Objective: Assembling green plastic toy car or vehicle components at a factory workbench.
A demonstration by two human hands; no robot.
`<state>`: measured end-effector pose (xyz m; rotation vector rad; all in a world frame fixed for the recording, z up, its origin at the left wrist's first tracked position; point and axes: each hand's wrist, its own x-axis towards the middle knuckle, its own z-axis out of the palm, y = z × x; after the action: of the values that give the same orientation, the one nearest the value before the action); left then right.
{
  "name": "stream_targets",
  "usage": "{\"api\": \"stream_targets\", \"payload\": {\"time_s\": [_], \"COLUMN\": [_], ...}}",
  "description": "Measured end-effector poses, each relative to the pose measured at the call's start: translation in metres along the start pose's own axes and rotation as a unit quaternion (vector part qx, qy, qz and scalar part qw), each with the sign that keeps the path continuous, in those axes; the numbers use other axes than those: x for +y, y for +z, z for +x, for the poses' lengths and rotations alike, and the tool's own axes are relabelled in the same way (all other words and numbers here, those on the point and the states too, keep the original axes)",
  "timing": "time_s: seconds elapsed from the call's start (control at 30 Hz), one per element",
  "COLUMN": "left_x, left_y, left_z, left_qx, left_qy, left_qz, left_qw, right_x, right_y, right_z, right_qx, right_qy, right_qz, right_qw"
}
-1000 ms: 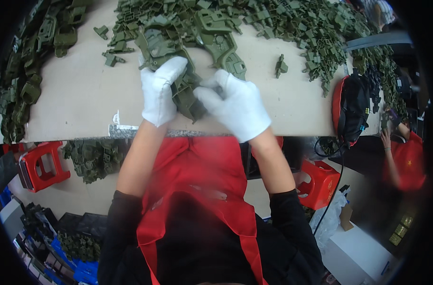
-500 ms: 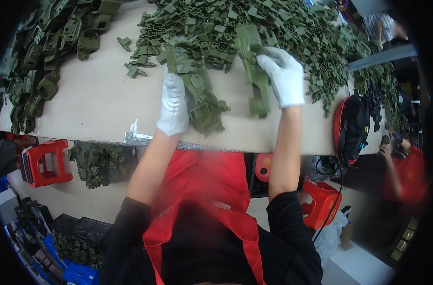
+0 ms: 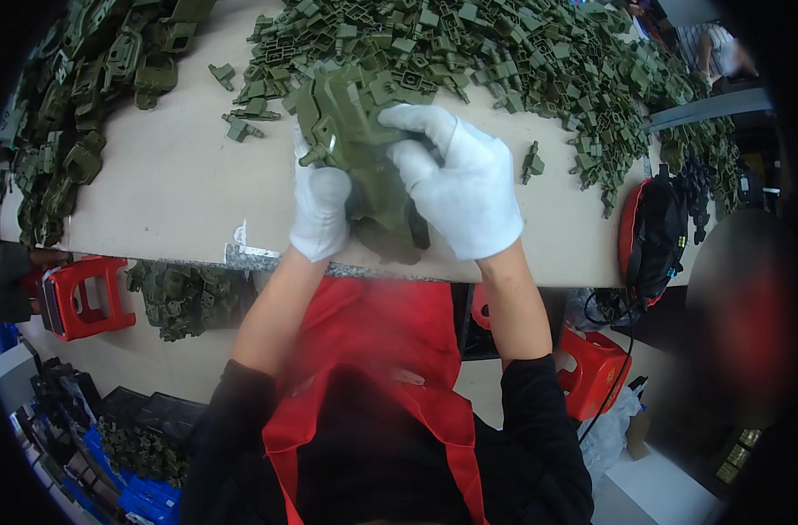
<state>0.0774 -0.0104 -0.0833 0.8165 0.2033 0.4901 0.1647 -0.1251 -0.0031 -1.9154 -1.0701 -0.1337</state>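
White-gloved, my left hand (image 3: 322,210) is closed around the left side of an olive-green moulded plastic shell (image 3: 373,188), held tilted above the near table edge. My right hand (image 3: 467,179), also gloved, presses on the shell's right side with bent fingers and thumb. Two shell pieces appear to lie one against the other here; the join is hidden by the fingers and blur. Just beyond is a heap of small olive-green plastic parts (image 3: 556,66). One small green part (image 3: 532,163) lies alone to the right of my right hand.
Larger green shells (image 3: 84,114) are piled along the table's (image 3: 180,184) left side. A black and red bag (image 3: 653,236) rests at the right edge. Red stools stand below, one left (image 3: 88,297) and one right (image 3: 591,372). A blurred red shape (image 3: 753,324) is at far right.
My right hand has moved left and nearer, bringing its long green piece onto the one in my left hand. A single small part now shows on the table at right.
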Motion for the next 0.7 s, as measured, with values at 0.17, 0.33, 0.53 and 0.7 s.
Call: {"api": "stream_targets", "payload": {"time_s": [0.17,0.33,0.53,0.7], "left_x": [0.001,0.008,0.006,0.012], "left_y": [0.002,0.014,-0.003,-0.016], "left_z": [0.000,-0.002,0.011,0.008], "left_qx": [0.036,0.027,0.042,0.001], "left_qy": [0.072,0.102,0.000,0.022], "left_qz": [0.029,0.008,-0.041,-0.124], "left_qw": [0.996,0.994,0.998,0.992], "right_x": [-0.004,-0.022,0.012,0.014], "right_y": [-0.002,-0.006,0.009,-0.011], "right_z": [-0.001,0.004,0.018,-0.033], "right_qx": [-0.011,-0.029,-0.106,-0.103], "right_qy": [0.023,0.009,0.168,0.334], "right_qz": [-0.014,-0.082,0.321,0.355], "right_qw": [1.000,0.996,0.926,0.867]}}
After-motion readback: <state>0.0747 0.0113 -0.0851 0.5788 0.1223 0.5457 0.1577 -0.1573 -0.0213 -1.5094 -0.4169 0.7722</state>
